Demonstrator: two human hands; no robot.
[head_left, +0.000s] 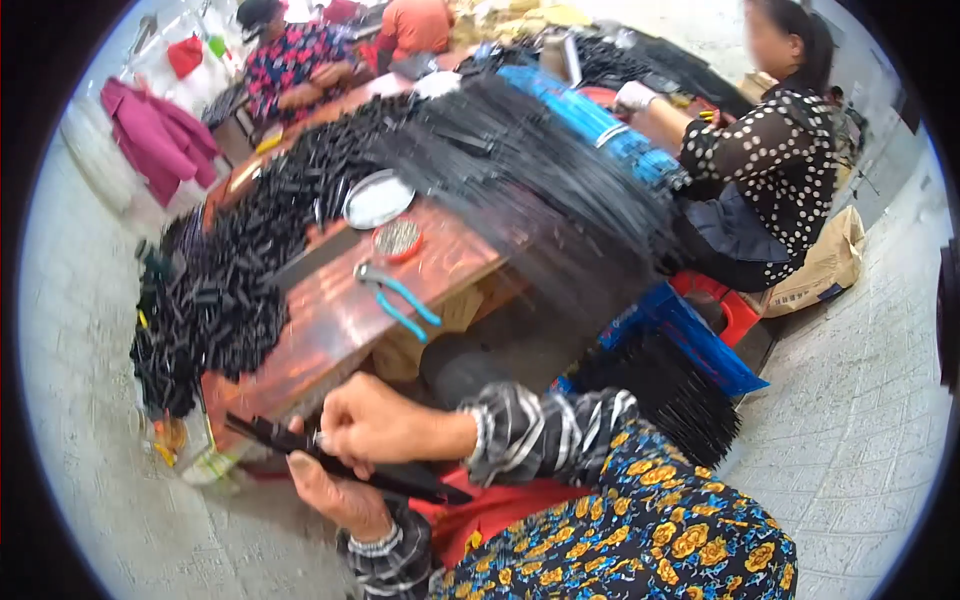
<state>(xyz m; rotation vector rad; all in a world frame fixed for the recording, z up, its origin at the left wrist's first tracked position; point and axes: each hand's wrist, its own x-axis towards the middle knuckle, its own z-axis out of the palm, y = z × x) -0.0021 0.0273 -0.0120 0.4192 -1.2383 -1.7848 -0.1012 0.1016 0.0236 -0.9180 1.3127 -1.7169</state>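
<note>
Low in the near part of the scene, both hands hold a bundle of thin black strips (345,462) that lies slanted from the near left toward the right; the right hand (375,422) sits on top of it with its fingers (335,437) curled and pinching the strips; the left hand (335,495) is under the bundle, fingers wrapped up around its lower side, though how tightly they press cannot be told; both wrists wear black-and-white striped cuffs.

Just beyond the hands stands a reddish desk (340,315); on it lie pliers with blue handles (395,295), a small round red tin (397,240) and a grey oval dish (378,199); a heap of short black pieces (225,290) covers its left edge, and a long spread of thin black rods (540,190) runs across its right side; a blue bundle (595,125) lies farther off.

At the far right a person in a dotted top (775,150) sits at the desk; another person in a flowered top (290,60) sits at the far end.
</note>
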